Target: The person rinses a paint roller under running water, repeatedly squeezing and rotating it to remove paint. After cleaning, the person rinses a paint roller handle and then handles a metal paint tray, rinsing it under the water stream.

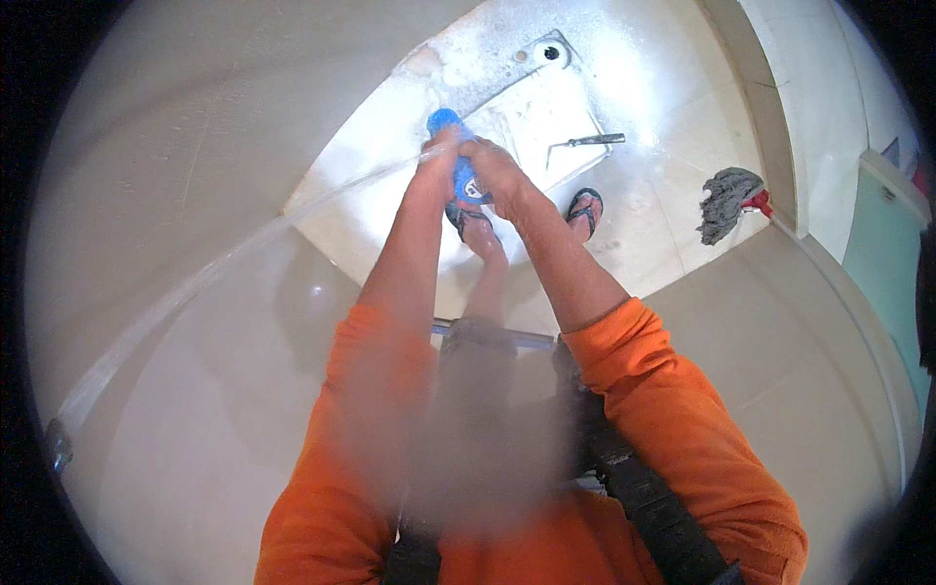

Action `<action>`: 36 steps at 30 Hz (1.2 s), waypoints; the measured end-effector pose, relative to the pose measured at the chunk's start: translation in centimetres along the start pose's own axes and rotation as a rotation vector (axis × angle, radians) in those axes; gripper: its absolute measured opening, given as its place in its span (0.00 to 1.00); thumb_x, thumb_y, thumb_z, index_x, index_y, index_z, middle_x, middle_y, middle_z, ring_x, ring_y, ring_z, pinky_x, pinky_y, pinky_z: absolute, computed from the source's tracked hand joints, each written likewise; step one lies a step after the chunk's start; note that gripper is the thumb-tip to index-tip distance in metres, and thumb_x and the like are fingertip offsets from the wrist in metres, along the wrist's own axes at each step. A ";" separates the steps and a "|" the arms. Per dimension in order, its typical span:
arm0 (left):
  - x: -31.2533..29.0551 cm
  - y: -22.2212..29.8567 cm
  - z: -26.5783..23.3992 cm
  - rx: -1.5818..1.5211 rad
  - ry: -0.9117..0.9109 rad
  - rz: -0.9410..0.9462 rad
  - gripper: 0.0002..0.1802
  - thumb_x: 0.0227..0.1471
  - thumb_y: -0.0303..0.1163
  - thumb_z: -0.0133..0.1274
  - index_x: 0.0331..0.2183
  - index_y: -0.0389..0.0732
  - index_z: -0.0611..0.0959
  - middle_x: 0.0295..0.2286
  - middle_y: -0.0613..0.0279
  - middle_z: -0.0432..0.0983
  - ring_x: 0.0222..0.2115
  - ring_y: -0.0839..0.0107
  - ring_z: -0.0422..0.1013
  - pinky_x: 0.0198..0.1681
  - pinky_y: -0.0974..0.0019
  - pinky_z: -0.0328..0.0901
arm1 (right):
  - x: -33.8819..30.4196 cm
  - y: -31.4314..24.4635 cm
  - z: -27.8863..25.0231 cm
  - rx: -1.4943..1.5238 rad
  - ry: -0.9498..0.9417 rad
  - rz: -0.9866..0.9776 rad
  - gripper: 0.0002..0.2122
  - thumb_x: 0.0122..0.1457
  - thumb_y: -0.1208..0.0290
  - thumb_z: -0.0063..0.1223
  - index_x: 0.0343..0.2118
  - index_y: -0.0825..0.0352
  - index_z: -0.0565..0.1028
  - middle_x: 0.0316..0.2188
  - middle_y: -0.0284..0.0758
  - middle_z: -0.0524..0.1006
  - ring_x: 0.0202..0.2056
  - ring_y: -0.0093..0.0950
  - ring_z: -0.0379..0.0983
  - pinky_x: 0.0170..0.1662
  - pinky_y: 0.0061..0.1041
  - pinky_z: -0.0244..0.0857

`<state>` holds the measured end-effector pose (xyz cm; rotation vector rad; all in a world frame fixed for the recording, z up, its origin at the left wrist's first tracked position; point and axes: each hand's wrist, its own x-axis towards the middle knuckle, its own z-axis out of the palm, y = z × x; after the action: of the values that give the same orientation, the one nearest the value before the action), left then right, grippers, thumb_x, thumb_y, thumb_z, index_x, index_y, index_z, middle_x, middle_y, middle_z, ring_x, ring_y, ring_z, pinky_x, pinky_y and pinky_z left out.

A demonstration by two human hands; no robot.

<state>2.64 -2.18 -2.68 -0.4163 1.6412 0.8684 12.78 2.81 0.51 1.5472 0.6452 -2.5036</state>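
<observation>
Both my hands are closed around a long blue object with rounded ends (468, 183) and a pale printed patch. Its exact kind is unclear, since my fingers cover its middle. My left hand (441, 161) grips it from the left side, and my right hand (495, 174) from the right. A thin stream of water (219, 261) crosses from the lower left and reaches my hands and the blue object. Below them are my feet in dark flip-flops (585, 207).
A metal shower outlet (58, 445) sits at the left edge. Ahead on the wet floor lie a white sunken pan (522, 112) with a dark drain hole (552, 53) and a dark-handled tool (597, 139). A grey mop head (726, 202) rests at the right, near a pale green panel (882, 244).
</observation>
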 end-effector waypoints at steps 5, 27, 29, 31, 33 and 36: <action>0.6 -1.3 -1.5 -0.062 -0.037 0.097 0.30 0.56 0.45 0.57 0.52 0.33 0.73 0.40 0.50 0.76 0.37 0.60 0.75 0.41 0.56 0.73 | -2.3 1.0 1.0 -0.016 0.004 -0.047 0.30 0.60 0.63 0.52 0.65 0.64 0.59 0.46 0.38 0.72 0.39 0.28 0.73 0.36 0.31 0.72; 3.7 3.8 -3.0 0.563 0.040 0.262 0.49 0.44 0.35 0.66 0.61 0.29 0.59 0.50 0.36 0.71 0.44 0.48 0.75 0.47 0.53 0.71 | -5.2 1.0 3.2 -0.327 0.163 -0.298 0.32 0.57 0.64 0.58 0.62 0.69 0.60 0.44 0.42 0.74 0.37 0.33 0.74 0.41 0.30 0.69; 4.0 3.7 -3.0 0.167 -0.092 0.133 0.40 0.41 0.29 0.68 0.53 0.24 0.69 0.38 0.44 0.77 0.31 0.57 0.77 0.32 0.56 0.76 | -7.5 2.6 3.5 -0.134 0.062 -0.277 0.30 0.56 0.65 0.59 0.60 0.69 0.62 0.40 0.40 0.75 0.29 0.31 0.74 0.32 0.26 0.70; 1.5 3.1 0.5 0.148 -0.123 0.169 0.36 0.43 0.30 0.68 0.50 0.24 0.70 0.35 0.46 0.77 0.30 0.59 0.78 0.32 0.55 0.76 | -9.2 3.1 1.2 0.220 -0.013 -0.180 0.28 0.56 0.66 0.58 0.58 0.69 0.62 0.38 0.40 0.74 0.27 0.28 0.72 0.27 0.23 0.67; 0.8 3.6 0.2 0.023 -0.138 0.090 0.31 0.46 0.32 0.66 0.47 0.25 0.73 0.31 0.47 0.77 0.30 0.60 0.78 0.30 0.56 0.75 | -9.7 3.2 0.5 0.473 -0.143 -0.095 0.27 0.57 0.67 0.58 0.57 0.69 0.63 0.37 0.40 0.74 0.25 0.27 0.71 0.24 0.21 0.66; -1.6 3.0 1.8 -0.102 -0.125 0.181 0.26 0.51 0.43 0.62 0.43 0.32 0.76 0.28 0.51 0.77 0.29 0.62 0.76 0.32 0.59 0.74 | -10.1 4.3 -1.2 0.720 -0.278 -0.031 0.25 0.58 0.64 0.58 0.55 0.69 0.64 0.35 0.38 0.73 0.25 0.26 0.71 0.22 0.20 0.65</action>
<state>2.25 0.84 -0.33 -0.2800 1.5400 1.0951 19.85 -1.74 7.67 1.2857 -0.3179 -3.0771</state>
